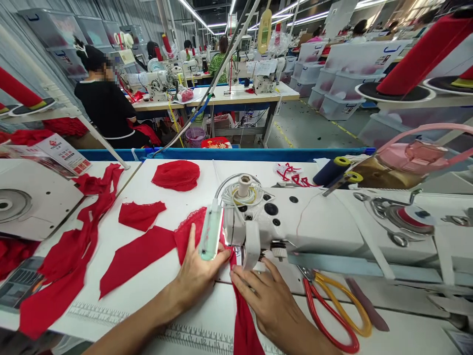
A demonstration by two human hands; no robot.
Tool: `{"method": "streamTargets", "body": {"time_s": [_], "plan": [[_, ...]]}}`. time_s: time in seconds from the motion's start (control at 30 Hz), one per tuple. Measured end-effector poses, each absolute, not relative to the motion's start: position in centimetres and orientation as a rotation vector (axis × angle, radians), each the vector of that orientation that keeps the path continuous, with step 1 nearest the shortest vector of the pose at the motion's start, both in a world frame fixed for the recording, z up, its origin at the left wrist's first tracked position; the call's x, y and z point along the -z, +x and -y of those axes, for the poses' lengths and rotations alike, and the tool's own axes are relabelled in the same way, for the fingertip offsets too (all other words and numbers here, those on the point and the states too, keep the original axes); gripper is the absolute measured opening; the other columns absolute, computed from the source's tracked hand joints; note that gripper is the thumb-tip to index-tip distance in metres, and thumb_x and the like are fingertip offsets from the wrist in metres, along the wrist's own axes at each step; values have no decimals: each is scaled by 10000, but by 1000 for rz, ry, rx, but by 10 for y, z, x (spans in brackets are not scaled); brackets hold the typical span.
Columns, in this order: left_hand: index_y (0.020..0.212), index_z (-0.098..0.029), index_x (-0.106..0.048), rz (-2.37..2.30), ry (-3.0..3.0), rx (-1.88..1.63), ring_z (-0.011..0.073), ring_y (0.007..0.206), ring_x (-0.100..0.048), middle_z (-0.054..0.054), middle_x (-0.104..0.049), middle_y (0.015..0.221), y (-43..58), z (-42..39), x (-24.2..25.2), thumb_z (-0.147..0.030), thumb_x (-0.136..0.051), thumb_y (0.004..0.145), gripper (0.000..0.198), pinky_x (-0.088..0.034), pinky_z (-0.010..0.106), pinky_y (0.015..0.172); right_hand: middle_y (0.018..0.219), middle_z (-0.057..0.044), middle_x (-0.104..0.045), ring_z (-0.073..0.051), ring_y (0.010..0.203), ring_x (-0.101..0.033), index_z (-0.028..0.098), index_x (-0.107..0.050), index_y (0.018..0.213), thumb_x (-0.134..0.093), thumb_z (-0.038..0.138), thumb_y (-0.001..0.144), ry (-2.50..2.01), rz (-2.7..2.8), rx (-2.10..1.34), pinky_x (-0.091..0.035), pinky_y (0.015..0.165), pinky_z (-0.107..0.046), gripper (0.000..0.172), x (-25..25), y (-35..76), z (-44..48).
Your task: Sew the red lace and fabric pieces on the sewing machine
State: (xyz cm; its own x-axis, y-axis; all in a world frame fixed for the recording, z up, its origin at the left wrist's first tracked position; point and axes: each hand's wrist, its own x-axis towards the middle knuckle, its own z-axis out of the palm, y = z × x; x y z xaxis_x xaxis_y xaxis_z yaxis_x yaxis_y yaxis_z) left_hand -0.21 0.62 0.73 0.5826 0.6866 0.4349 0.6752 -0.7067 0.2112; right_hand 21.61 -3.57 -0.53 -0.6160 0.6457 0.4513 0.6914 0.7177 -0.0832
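A white sewing machine stands before me, with red fabric running under its head. My left hand lies on lace-edged red fabric left of the needle area, index finger stretched forward and thumb spread toward the needle. A pale green plastic plate on the machine hides part of this hand. My right hand rests with extended fingers along the red strip just in front of the machine head. Its fingertips are partly hidden behind the head. Needle and presser foot are mostly concealed.
Scissors with red and yellow handles lie at right. Loose red pieces and a heap of red strips are on the left. A printed ruler runs along the front. A person in black sits beyond.
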Motion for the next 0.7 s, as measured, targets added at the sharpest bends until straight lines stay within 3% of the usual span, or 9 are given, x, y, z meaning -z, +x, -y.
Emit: {"method": "streamTargets", "body": {"time_s": [0.13,0.3,0.57,0.7], "plan": [[1031,-164,-564,-1089,2844,-761,149,772,-528,33,-588,856,-4,-4,-12,46,-372,837,344,-543,303,698,1221,15,-612,-128,1014,-508,198,-600,1215,-492,29,684,-998,2427,106,-92,1204,-377,568,1,214,37],[997,-149,-569,-1108,2840,-825,144,736,-506,24,-563,806,2,-5,-16,51,-360,821,339,-509,551,910,1152,12,-630,-116,1031,-529,204,-612,1164,-513,59,707,-965,2394,85,-107,1206,-361,490,4,212,37],[1122,-142,-590,-1120,2957,-816,148,759,-570,51,-589,855,7,7,-4,-32,-379,919,313,-552,481,879,1149,10,-639,-105,988,-546,216,-621,1160,-494,68,732,-979,2371,86,-135,1212,-369,470,5,214,38],[1135,-122,-580,-1128,3019,-692,155,810,-592,65,-604,911,7,0,-1,-48,-411,931,275,-561,477,882,1254,5,-606,-127,1009,-533,206,-602,1226,-466,53,683,-1015,2402,117,-116,1212,-390,580,8,215,35]]}}
